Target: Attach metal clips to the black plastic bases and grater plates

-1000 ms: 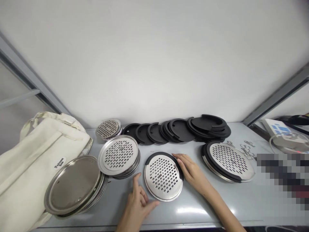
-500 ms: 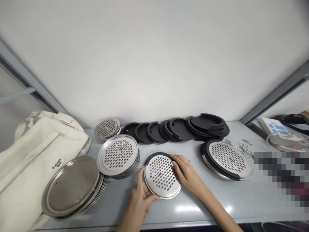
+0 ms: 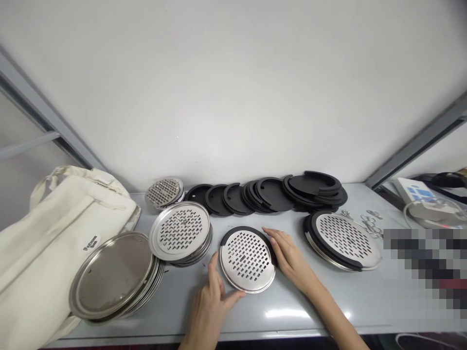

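A round metal grater [image 3: 248, 262] with rows of slots lies on the grey table, its upper edge set in a black curved rim [image 3: 245, 229]. My left hand [image 3: 207, 306] grips it from the lower left, index finger by the left edge and thumb on the bottom edge. My right hand [image 3: 290, 255] presses along the black rim at the right, fingers pointing up and left. Between them the hands hold the grater; its underside is hidden.
To the left are stacked graters [image 3: 178, 233], metal trays [image 3: 113, 277] and a cream bag [image 3: 65, 233]. Black round holders [image 3: 275, 194] line the wall. Rimmed graters [image 3: 346, 240] are piled at right, near small metal rings [image 3: 370, 223]. A white device [image 3: 423, 199] stands farther right.
My left hand has come in from beside the grater to its edge. The right hand slid over the grater's face, then back out to the rim. The black rim's right end now shows lower down.
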A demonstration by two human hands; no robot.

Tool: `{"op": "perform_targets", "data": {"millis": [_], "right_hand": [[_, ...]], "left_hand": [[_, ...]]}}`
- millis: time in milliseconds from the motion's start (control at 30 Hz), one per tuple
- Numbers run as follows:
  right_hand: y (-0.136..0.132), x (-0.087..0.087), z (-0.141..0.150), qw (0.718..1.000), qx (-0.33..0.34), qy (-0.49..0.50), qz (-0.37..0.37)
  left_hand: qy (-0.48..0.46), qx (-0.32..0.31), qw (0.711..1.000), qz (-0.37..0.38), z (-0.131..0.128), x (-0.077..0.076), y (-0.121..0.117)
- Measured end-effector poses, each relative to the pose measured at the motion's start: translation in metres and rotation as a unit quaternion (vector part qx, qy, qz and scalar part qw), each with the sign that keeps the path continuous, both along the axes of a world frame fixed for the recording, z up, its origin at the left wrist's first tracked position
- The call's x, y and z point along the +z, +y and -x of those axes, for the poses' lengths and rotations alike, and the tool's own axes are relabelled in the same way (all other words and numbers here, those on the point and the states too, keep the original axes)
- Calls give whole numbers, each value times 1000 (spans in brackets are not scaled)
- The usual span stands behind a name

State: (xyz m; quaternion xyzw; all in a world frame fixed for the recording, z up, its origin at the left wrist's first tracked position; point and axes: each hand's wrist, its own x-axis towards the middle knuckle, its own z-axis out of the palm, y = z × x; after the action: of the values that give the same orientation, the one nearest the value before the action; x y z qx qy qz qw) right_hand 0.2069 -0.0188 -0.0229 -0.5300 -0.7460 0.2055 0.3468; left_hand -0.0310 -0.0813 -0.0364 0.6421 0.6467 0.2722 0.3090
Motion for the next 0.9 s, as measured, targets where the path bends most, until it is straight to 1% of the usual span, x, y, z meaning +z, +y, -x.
{"op": "perform_targets", "data": {"millis": [67, 133, 200, 267, 367, 533, 700, 800, 900], "right_hand": [[-1, -1, -6, 1000, -20, 14, -9], [-3, -2, -10, 999, -33, 22, -11], [-4, -3, -10, 999, -25, 19, -11], [-5, -5, -7, 1000, -5, 13, -16], [-6, -10, -2, 1000, 10, 9, -26], [-6, -16, -3, 1000, 13, 3, -26], [-6, -17, -4, 999, 24, -8, -28], [-5, -15, -7, 999, 35, -12, -24], [-3, -12, -13, 998, 53, -24, -26]], "left_hand": [[73, -11, 994, -82, 1, -2, -3], [117, -42, 980, -152, 0, -1, -3], [141, -89, 965, -203, -3, 2, 1], [159, -138, 950, -230, -7, 5, 8], [170, -174, 940, -239, -13, 7, 18], [142, -174, 948, -224, -17, 9, 30], [111, -166, 957, -210, -15, 10, 33], [104, -163, 957, -215, -14, 9, 32], [102, -172, 957, -210, -12, 7, 30]]}}
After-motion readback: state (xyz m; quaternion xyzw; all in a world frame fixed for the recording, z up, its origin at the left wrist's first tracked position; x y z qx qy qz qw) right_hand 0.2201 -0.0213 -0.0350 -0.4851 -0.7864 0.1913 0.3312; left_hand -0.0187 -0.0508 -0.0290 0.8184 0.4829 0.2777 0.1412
